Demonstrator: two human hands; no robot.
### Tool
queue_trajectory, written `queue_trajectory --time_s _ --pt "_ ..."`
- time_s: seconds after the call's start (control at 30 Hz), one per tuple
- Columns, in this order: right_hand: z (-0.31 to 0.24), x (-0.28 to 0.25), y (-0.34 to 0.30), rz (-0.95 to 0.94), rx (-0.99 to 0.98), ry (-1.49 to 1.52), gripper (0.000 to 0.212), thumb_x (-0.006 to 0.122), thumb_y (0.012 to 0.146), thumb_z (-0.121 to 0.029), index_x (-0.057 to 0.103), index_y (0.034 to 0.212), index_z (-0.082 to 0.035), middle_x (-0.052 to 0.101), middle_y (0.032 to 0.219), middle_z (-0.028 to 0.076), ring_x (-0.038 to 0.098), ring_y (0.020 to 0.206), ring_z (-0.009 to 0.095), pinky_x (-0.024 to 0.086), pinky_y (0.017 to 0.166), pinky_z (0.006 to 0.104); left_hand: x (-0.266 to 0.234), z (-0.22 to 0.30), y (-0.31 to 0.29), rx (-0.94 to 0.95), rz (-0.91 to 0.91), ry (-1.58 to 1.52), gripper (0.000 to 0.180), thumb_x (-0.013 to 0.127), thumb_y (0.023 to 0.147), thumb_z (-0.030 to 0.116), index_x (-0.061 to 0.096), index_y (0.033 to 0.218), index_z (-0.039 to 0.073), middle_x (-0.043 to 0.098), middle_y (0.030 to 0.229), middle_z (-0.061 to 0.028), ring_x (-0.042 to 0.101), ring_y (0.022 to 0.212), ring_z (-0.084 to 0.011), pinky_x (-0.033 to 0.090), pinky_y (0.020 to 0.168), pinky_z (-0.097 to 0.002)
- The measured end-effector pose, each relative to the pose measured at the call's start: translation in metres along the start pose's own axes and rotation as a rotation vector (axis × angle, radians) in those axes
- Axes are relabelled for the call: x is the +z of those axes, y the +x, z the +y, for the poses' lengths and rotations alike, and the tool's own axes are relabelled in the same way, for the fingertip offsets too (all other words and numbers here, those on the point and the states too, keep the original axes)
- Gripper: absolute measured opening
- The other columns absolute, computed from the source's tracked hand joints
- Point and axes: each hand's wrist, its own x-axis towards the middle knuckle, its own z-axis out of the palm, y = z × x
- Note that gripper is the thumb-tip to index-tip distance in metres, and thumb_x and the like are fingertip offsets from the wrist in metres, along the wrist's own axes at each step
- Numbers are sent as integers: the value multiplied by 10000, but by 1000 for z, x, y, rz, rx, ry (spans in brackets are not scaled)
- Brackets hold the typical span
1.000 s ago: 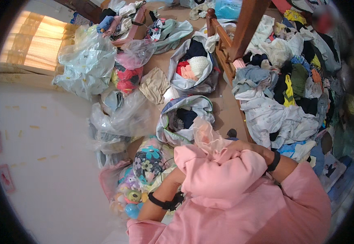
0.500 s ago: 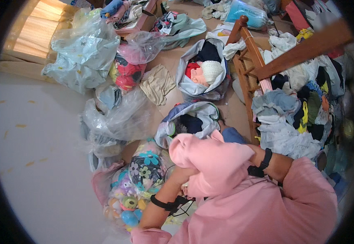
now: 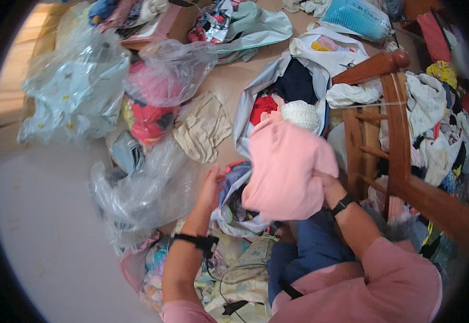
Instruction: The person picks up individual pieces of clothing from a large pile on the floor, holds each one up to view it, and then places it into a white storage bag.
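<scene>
A folded pink garment hangs from my right hand, whose fingers grip its right edge and are partly hidden by the cloth. It covers part of the near bag, which stands open with dark clothes inside. My left hand is off the garment, fingers stretched out beside that bag's left rim. Just beyond, a grey-white bag gapes open. Inside it lie a dark cloth, a red cloth and a white knitted piece, touching or just behind the pink garment's upper edge.
Clear plastic bags and a pale blue plastic bag lie along the left. A beige cloth is on the floor. A wooden railing rises on the right, with a heap of clothes behind it.
The pink garment has moved forward from against my chest to over the near bag. My left hand has let go of it and moved left. The view has shifted too.
</scene>
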Motion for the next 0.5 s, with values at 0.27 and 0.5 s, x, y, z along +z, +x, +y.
queue_trajectory --time_s 0.27,0.5 --pt "-3 -99 25 288 -18 -11 538 572 894 -261 370 1339 -36 458 1316 93 443 1207 174 350 1028 329 59 -5 263 362 -170 1713 435 626 786 357 581 1132 96 616 1064 -111 569 1012 -319 464 809 -383" --pt "11 -130 42 352 52 15 563 569 901 -265 348 1361 -27 444 1337 95 437 1218 174 355 1030 331 88 -3 333 425 239 1868 354 581 812 290 523 1080 66 564 1094 -128 599 979 -288 507 754 -434"
